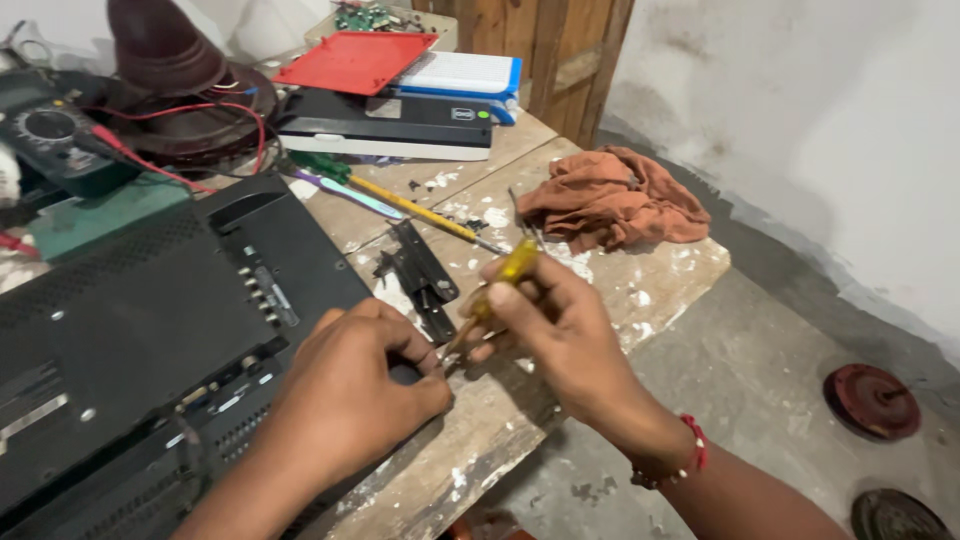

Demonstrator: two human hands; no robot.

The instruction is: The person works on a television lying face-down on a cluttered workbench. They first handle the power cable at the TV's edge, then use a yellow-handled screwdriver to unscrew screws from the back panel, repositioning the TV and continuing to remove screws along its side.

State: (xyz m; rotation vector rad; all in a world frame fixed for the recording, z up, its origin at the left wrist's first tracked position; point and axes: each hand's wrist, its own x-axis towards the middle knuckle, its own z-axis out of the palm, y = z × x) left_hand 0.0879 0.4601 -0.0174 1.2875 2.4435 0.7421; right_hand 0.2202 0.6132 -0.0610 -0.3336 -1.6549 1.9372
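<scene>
Curled shut, the grip of the left hand [345, 385] presses down on the near corner of a black flat screen set [150, 330] that lies back-up on the wooden worktop [500, 400]; whether the fingers pinch anything small under them I cannot tell. Just right of it, the right hand [560, 325] has its grip clamped on a yellow-handled screwdriver [500, 285], thumb and fingers wrapped round the handle, the shaft slanting down and left so that its tip meets the spot by the left fingertips at the edge of the set. A red bead band sits on the right wrist.

Far left, behind the set, lies a dark multimeter [45, 135] with red leads, beside a dark red domed part [160, 50]. Between the set and the hands lies a black metal bracket [420, 270]. Behind it lie 2 more screwdrivers, 1 with a green handle [320, 165] and a long yellow shaft. Further back are a red tray [355, 60] and a black flat box [385, 125]. To the right, a rust-orange rag [615, 200] is bunched on the worktop, well apart from the hands.
</scene>
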